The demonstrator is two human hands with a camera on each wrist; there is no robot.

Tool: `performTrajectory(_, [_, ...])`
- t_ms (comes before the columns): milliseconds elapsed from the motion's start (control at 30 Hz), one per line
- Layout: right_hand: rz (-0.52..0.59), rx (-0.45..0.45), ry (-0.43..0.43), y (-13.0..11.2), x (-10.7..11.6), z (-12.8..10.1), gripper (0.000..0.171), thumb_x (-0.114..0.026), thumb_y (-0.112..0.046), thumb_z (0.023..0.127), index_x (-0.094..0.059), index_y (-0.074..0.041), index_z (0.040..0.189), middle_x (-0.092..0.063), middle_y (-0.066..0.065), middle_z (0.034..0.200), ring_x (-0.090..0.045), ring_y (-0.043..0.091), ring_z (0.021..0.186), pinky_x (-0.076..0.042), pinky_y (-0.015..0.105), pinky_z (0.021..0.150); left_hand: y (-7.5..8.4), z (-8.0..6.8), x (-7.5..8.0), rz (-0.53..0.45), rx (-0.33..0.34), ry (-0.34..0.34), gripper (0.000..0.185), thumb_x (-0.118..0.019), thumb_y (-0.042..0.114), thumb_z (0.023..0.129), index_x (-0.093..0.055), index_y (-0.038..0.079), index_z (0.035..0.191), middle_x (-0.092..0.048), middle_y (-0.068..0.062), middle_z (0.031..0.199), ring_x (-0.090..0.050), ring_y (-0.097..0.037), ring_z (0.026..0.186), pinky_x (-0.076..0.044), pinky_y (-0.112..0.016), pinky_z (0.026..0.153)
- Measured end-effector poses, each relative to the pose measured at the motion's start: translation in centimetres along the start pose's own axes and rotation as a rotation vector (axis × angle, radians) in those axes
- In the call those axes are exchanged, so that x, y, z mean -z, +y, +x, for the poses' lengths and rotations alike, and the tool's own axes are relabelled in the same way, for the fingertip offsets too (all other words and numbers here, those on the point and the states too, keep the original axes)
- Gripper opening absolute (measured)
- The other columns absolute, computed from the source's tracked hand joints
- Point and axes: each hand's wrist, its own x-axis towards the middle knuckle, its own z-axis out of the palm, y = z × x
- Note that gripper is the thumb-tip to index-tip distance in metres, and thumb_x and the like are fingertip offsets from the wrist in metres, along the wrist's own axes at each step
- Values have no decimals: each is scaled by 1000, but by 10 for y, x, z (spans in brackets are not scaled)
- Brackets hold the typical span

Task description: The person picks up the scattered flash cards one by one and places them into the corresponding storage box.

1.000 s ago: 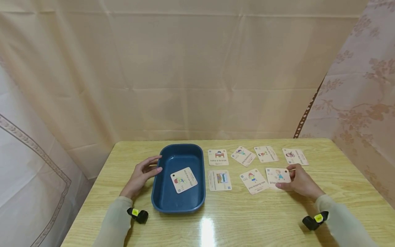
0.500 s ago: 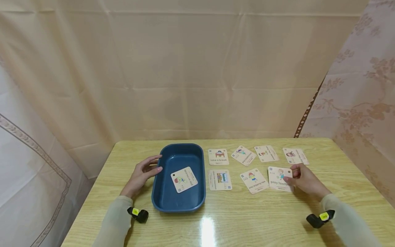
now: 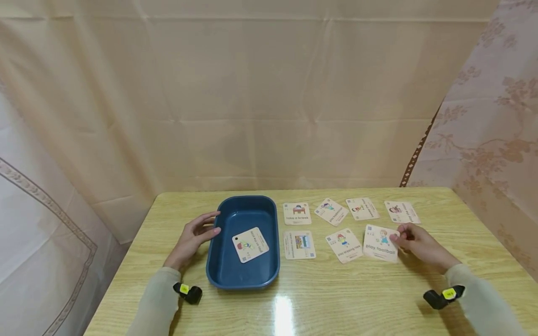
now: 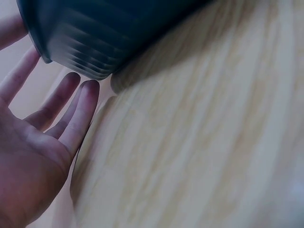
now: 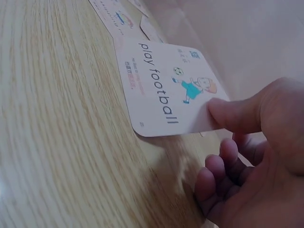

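My right hand (image 3: pixel 422 245) pinches a "play football" flash card (image 3: pixel 381 242) by its right edge. In the right wrist view my thumb (image 5: pixel 232 114) lies on the card's face beside a cartoon child kicking a ball. The card is tilted, its corner raised over the table with a shadow below. My left hand (image 3: pixel 191 240) touches the left rim of a blue plastic tray (image 3: pixel 275 252), thumb and forefinger at the rim. The other fingers extend, relaxed, along its ribbed outside in the left wrist view. One flash card (image 3: pixel 251 245) lies inside the tray.
Several flash cards lie in two loose rows right of the tray, among them "take a break" (image 3: pixel 296 213) and a skipping-rope card (image 3: pixel 344 245) beside the held one. The wood-grain table (image 3: pixel 336 298) meets a beige cloth (image 3: pixel 252 116) at the back.
My right hand has shifted slightly right and tilted the football card up, so its full caption shows. The left hand and tray stay where they were.
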Motion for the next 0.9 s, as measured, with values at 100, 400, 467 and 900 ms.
performTrajectory(100, [10,14,-10,1,1,0,23,-55,-15,106,-45,6,107,-46,5,86,-47,13,73,-44,27,60,0,0,0,0,-3,-1,54,-71,22,97,-53,11,147,-50,-16,147,-50,-37,130,-45,-45,105])
performTrajectory(400, [32,-2,-42,-1,4,-2,26,-48,-18,109,-49,7,107,-48,6,84,-48,16,72,-41,29,60,1,1,0,-7,-6,-7,54,-70,21,97,-53,9,147,-49,-18,147,-50,-37,130,-45,-41,104])
performTrajectory(467, [18,-14,-36,-2,5,-2,28,-48,-21,109,-50,6,107,-48,6,84,-48,16,73,-41,29,61,1,1,0,-9,-7,-5,54,-71,22,97,-53,9,147,-49,-18,147,-50,-37,130,-46,-41,104])
performTrajectory(900, [39,15,-1,-11,6,-2,30,-50,-24,109,-51,5,105,-48,3,83,-48,15,75,-43,29,62,1,0,0,-22,-2,-3,54,-71,21,97,-53,9,147,-49,-18,147,-50,-38,130,-46,-40,103])
